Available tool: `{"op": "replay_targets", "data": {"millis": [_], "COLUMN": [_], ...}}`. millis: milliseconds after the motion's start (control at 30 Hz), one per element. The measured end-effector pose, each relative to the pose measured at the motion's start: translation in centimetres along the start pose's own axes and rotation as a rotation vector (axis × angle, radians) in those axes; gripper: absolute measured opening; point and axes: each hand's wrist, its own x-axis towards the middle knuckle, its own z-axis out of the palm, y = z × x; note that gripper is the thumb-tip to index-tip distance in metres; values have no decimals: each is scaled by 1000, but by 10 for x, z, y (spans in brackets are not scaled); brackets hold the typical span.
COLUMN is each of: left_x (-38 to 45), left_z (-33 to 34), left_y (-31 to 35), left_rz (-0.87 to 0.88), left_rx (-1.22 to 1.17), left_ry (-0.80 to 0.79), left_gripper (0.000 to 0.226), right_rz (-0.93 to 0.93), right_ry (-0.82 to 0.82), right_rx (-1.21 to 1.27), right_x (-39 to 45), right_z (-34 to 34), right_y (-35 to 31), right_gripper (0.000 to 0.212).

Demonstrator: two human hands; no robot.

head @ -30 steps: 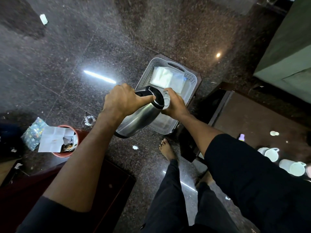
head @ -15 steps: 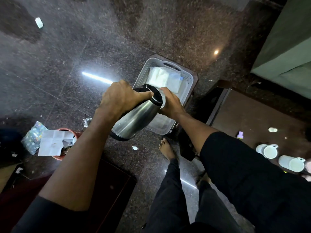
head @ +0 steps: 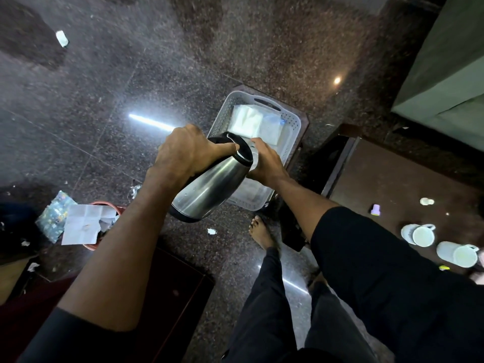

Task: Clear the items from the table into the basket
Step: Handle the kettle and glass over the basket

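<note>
Steel kettle (head: 209, 189): brushed metal body with a black top and base, held tilted in the air above the near end of the basket, top toward the basket.
Left hand (head: 187, 151): fingers clenched round the black handle at the kettle's top, thumb laid along the lid rim.
Right hand (head: 264, 163): at the kettle's mouth, fingers curled about a pale rounded part there; whether that is a lid or a separate small item, cannot tell.
Basket (head: 293, 121): pale perforated plastic, on a dark stand on the floor, white folded paper or cloth (head: 247, 120) already lying at its far end.
Handling, judged: rigid and smooth-walled, likely slippery on the steel, fair weight if any water remains. Handle is the sure hold; a second hand under the base would steady it going down.
Fragility, judged: metal will take a knock, though the thin plastic floor of the basket may flex under it.
Table (head: 392, 184): dark brown, to the right, with two white mugs (head: 419, 235), a small purple item (head: 375, 209) and a white scrap on it, not yet cleared.
Floor clutter: red bin (head: 104, 205) stuffed with paper, at left, well apart from the basket.
In the way: bare foot (head: 260, 233) just beside the basket's near edge; folded white stuff fills the far end, near end looks open.
</note>
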Motion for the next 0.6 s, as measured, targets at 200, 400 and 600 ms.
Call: {"op": "replay_targets", "data": {"millis": [200, 400, 600], "left_x": [7, 14, 7], "left_z": [3, 5, 0], "left_y": [-1, 0, 6], "left_rz": [-9, 2, -31], "left_rx": [22, 122, 44], "left_ry": [0, -33, -13], "left_gripper": [96, 103, 92], "right_rz": [11, 3, 6], "right_ry": [7, 15, 22], "right_rx": [3, 1, 13], "right_x": [1, 2, 1], "right_z": [1, 3, 3], "right_y": [1, 2, 3], "right_gripper": [86, 88, 87]}}
